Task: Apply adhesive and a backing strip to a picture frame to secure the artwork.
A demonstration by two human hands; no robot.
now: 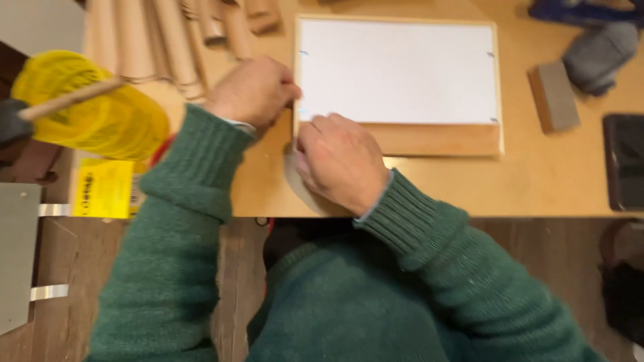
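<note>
Left hand (253,90) curled at wooden frame's (399,137) left edge, right hand (339,161) closed at its lower-left corner, grip unclear, on wooden surface (537,181)

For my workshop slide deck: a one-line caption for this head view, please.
Left hand and right hand at the left edge of a white sheet on a wooden board.

Sheet (397,70) on board (436,139), block (553,96) right

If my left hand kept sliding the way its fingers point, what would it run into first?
The left hand points right, its fingertips already at the left edge of the wooden frame. Going on, it would likely meet that edge, then the white sheet inside it.
</note>
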